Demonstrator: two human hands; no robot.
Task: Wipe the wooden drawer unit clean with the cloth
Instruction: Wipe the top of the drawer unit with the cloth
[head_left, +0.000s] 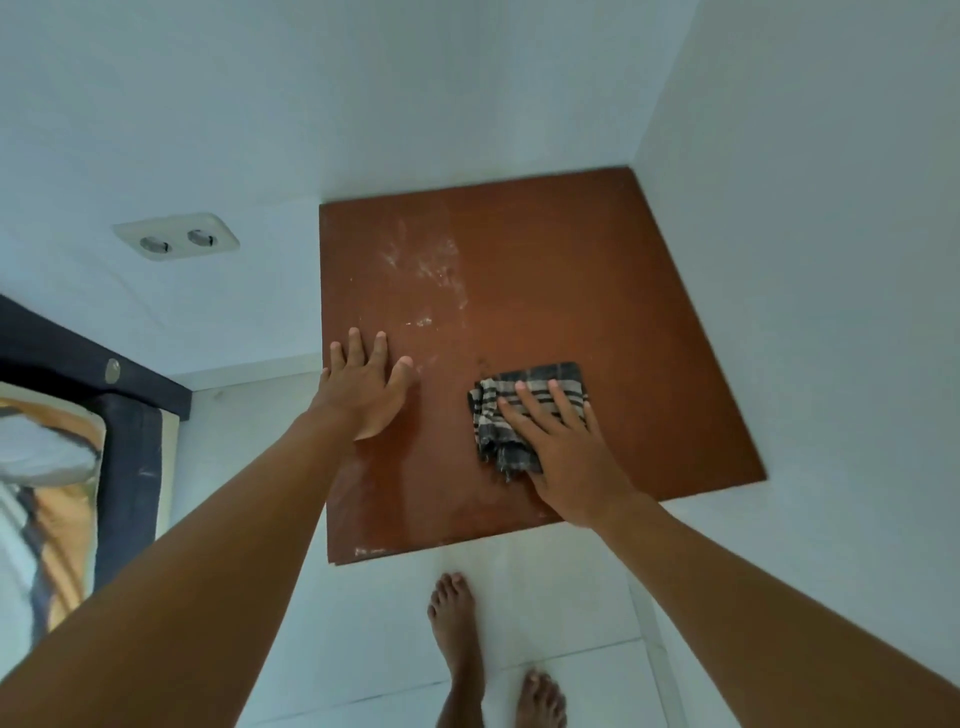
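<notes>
I look straight down on the brown wooden top of the drawer unit (571, 291), which sits in a corner between two white walls. White dusty smears (426, 265) mark its left half. A folded grey checked cloth (524, 410) lies near the front middle of the top. My right hand (566, 452) presses flat on the cloth with fingers spread. My left hand (366, 384) rests flat and empty on the left edge of the top, fingers apart.
A double wall socket (176, 236) is on the left wall. A dark-framed bed with bedding (78, 447) stands at the left. My bare feet (457, 629) stand on the white tiled floor in front of the unit.
</notes>
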